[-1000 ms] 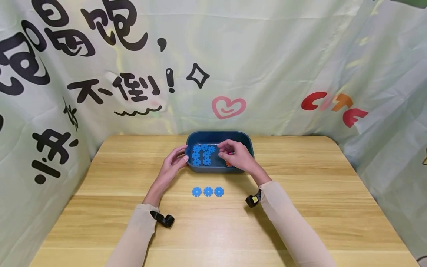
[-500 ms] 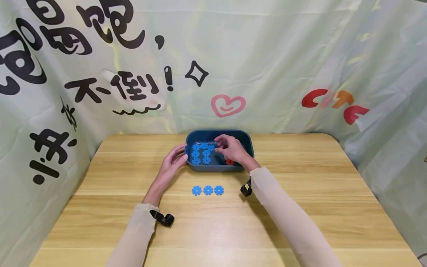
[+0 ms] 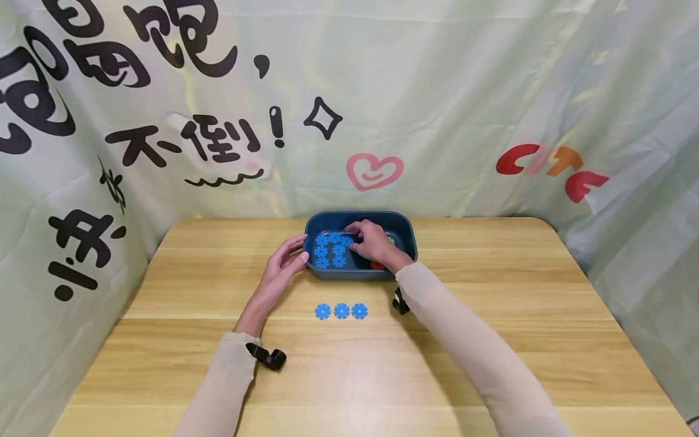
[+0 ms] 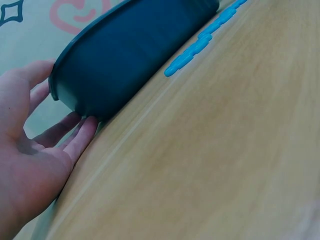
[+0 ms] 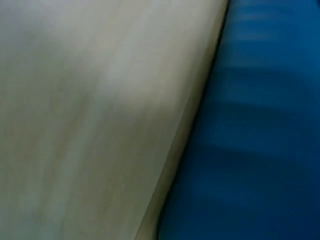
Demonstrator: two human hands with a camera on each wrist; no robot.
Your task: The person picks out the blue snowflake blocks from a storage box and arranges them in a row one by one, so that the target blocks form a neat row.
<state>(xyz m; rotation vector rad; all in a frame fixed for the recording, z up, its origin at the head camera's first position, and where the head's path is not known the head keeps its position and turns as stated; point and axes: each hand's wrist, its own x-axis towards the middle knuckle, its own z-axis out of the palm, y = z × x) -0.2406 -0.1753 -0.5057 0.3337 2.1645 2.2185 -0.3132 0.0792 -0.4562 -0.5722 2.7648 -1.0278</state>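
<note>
A dark blue plastic bin (image 3: 355, 275) sits at the table's back edge, with blue notched snowflake discs (image 3: 322, 250) laid in its left part. My left hand (image 3: 277, 273) rests on the bin's left end; in the left wrist view its thumb and fingers (image 4: 82, 137) touch the end wall and rim, fairly straight. My right hand (image 3: 377, 244) is inside the bin, thumb and bent fingers spread apart beside the rightmost blue discs. It partly hides an orange-red disc (image 3: 377, 265) and a green disc (image 3: 391, 240). Three blue discs (image 3: 341, 311) lie in a row before the bin.
The bin stands on a wooden table (image 3: 218, 255), against a printed curtain (image 3: 448, 109). In the right wrist view, the blurred blue bin wall (image 5: 250, 125) fills the right side. Each sleeve cuff bears a black wrist camera (image 3: 267, 357).
My right hand has moved left inside the bin toward the blue discs, uncovering a green disc behind it. My left hand keeps its place on the bin's end.
</note>
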